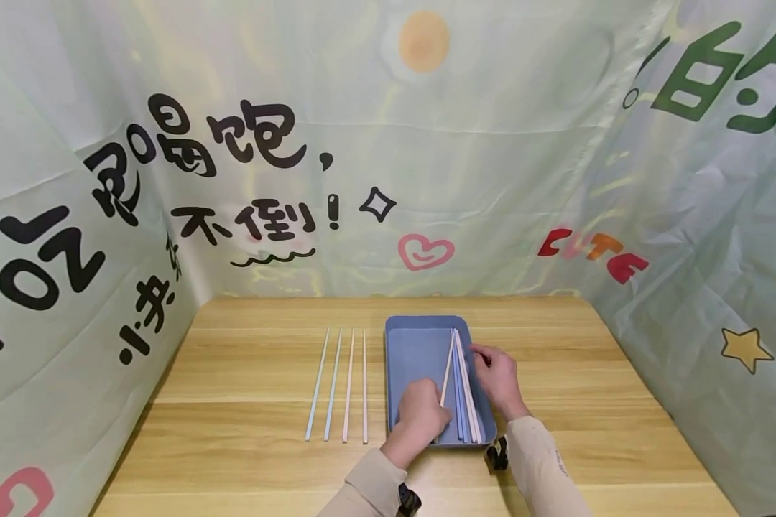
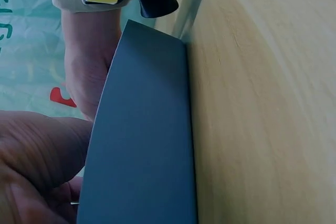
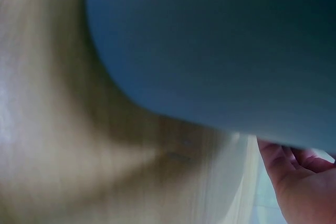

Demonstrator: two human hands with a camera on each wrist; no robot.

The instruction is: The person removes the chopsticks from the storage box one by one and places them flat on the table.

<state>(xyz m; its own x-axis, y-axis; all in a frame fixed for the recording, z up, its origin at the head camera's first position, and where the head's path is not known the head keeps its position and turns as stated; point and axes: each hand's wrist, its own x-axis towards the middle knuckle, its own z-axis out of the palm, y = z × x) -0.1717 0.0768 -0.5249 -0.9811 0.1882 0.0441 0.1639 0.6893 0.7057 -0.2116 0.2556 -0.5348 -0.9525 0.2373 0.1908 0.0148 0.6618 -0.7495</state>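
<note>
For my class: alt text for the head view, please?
A left hand holds a chopstick beside other chopsticks in a blue tray; the right hand is at the tray's right edge. Four chopsticks lie on the table, left of it.

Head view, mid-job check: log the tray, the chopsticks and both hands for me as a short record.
container: blue tray on a wooden table
in tray: darker blue chopsticks and pale chopsticks, along its right side
left of tray: two light-blue chopsticks, two pale pink chopsticks, spaced apart
left hand: over the tray's near part, holding a slanted chopstick
right hand: at the tray's right rim, grip unclear
</note>
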